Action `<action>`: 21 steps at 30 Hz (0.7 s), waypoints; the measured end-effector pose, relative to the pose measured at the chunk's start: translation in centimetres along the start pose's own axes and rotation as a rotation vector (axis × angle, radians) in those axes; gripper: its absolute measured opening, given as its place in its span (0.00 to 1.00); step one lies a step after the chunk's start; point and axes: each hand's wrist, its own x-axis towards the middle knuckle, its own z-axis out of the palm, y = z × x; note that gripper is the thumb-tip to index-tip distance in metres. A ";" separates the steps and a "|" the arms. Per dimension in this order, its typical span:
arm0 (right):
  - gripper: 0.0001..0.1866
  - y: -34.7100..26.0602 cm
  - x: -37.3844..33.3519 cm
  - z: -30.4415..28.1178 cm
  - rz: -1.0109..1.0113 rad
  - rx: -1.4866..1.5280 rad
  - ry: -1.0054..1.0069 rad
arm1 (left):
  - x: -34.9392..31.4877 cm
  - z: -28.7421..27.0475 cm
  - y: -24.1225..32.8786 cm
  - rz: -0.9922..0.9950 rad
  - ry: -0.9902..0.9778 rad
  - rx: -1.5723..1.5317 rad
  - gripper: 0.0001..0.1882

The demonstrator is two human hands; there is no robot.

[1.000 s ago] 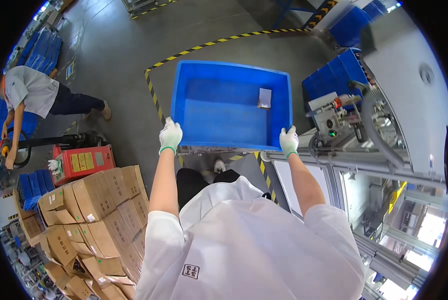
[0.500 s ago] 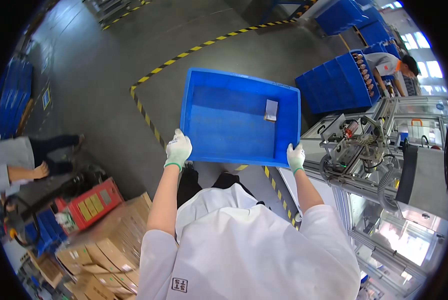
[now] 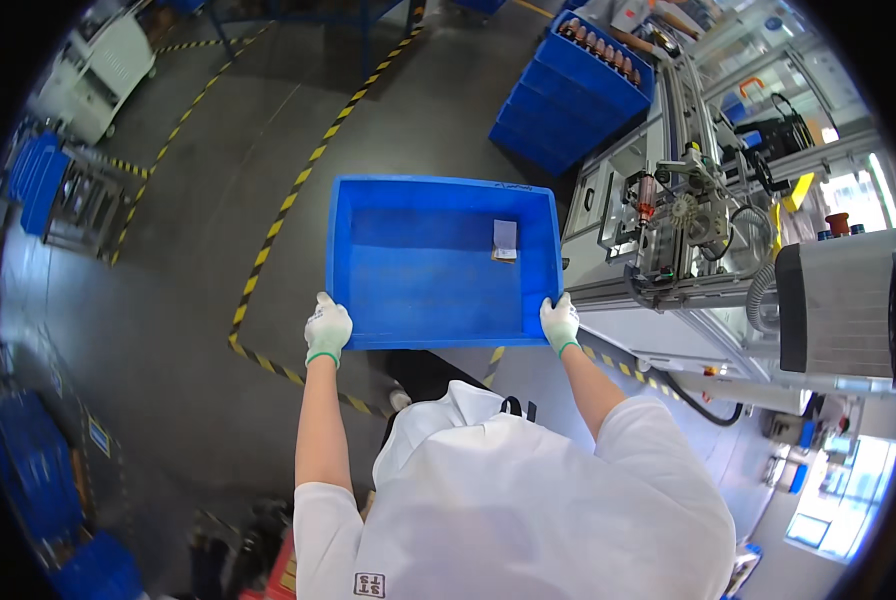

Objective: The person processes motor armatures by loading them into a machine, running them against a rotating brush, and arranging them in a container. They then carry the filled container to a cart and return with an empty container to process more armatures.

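A large blue plastic crate (image 3: 438,330) is held out in front of my body, its open top facing up. My left hand (image 3: 329,328), in a white glove with a green cuff, grips its near left corner. My right hand (image 3: 560,322), gloved the same way, holds the near right corner. Inside, a small white paper slip (image 3: 505,238) lies near the far right, with a brownish edge under it. Otherwise the crate's floor is bare. The fingers under the rim are partly hidden.
To the right runs a machine bench (image 3: 658,290) with metal frames and hoses. Beyond the crate, stacked blue crates (image 3: 568,95) hold a row of copper-coloured parts, beside a co-worker's arm (image 3: 640,38). Yellow-black floor tape (image 3: 286,215) crosses the grey floor; more blue crates (image 3: 33,460) stand at left.
I have turned and moved forward with the crate still in both hands. The machine bench and stacked crates are closer, while the cardboard boxes at lower left have left the view.
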 end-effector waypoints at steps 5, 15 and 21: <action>0.21 -1.2 1.8 -0.8 0.132 0.013 0.027 | 5.4 -1.5 3.1 0.154 -0.045 0.019 0.25; 0.28 -0.7 7.0 -1.4 0.333 0.032 0.063 | 12.9 -3.8 11.9 0.353 -0.193 0.074 0.24; 0.29 -1.5 10.3 -2.2 0.637 -0.006 0.034 | 17.3 -3.7 15.7 0.523 -0.320 0.131 0.26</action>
